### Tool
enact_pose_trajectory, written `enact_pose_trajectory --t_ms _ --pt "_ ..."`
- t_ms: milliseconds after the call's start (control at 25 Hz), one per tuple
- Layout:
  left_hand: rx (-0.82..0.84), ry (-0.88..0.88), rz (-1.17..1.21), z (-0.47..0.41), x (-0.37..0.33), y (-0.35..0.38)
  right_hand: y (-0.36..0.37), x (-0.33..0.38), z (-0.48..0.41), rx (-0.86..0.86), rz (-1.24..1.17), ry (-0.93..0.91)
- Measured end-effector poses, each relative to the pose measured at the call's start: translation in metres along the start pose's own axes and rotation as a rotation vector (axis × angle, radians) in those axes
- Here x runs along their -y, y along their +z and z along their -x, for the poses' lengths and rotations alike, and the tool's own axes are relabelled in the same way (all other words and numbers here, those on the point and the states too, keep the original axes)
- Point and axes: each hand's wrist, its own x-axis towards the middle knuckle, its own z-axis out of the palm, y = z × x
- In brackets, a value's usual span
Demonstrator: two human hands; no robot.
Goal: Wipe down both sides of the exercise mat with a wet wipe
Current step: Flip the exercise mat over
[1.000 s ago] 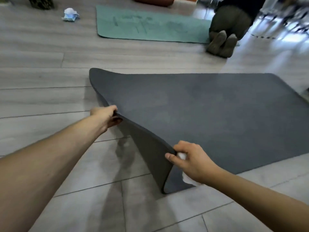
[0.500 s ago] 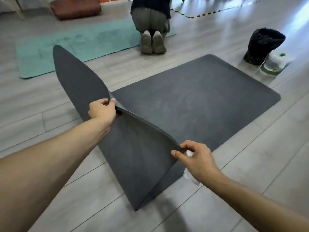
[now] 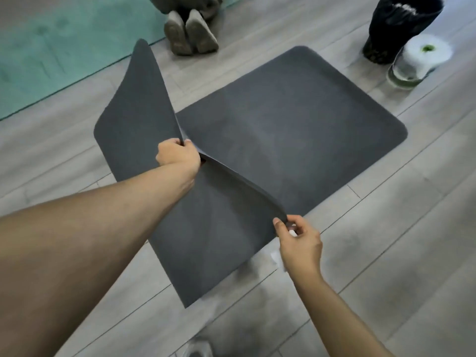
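**1. HAZARDS (judged from present pos.)**

1.1 Slip at R grip. The right hand (image 3: 300, 240) pinches the edge of the exercise mat (image 3: 283, 130) btwn thumb and fingertips, w/ the wet wipe (image 3: 292, 232) bunched in the same hand. A damp wipe beside the pinch prob. lowers friction, so the edge could pull free and the raised part drop back.

1.2 Wipe loss. A white corner of the wipe hangs below the R palm. If the fingers loosen to re-grip, it would likely fall to the floor (image 3: 386, 228) and pick up dirt.

1.3 Fold-over. The lifted part is twisted: far corner up, near corner pointing down. An uneven pull, L vs R, could double the mat onto itself instead of turning it.

1.4 Clearance. The raised far corner stands near the shoes (image 3: 190, 32) of another person kneeling at a teal mat (image 3: 51, 60). A black bag (image 3: 396, 24) and a wipe tub (image 3: 419, 57) sit near the flat far corner. A wide swing or a drag may strike them.

**2. MAT POS. RE. HANDS**

2.1 Far/right part lies flat on the floor, beyond both hands.

2.2 The left hand (image 3: 177, 155) grips the lifted edge, fingers curled over it. R hand holds the same edge nearer the body. The edge sags in an arc btwn them.

2.3 The flap hangs below and L of the hands. Whether its near corner touches the floor cannot be told.
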Motion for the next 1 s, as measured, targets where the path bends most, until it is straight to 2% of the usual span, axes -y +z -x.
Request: enact_pose_trajectory --t_ms 160,360,640,720,880,1000 --pt "0.074 -0.075 0.007 -0.005 -0.043 0.061 -0.032 0.047 -0.057 -0.040 0.001 0.083" --pt "0.160 -0.061 0.038 0.013 -0.106 0.170 -0.091 0.085 -0.156 -0.091 0.060 0.113" --pt "0.214 -0.047 -0.009 0.069 -0.180 0.367 -0.214 0.104 -0.329 -0.094 0.088 0.097" --pt "0.191 -0.022 -0.038 0.081 -0.193 0.434 -0.244 0.098 -0.396 -0.088 0.069 0.099" --pt "0.025 0.086 -0.132 0.100 -0.206 0.558 -0.294 0.085 -0.529 -0.001 0.026 0.075" --pt "-0.005 0.128 -0.126 0.122 -0.210 0.648 -0.328 0.065 -0.612 -0.034 0.003 0.074"
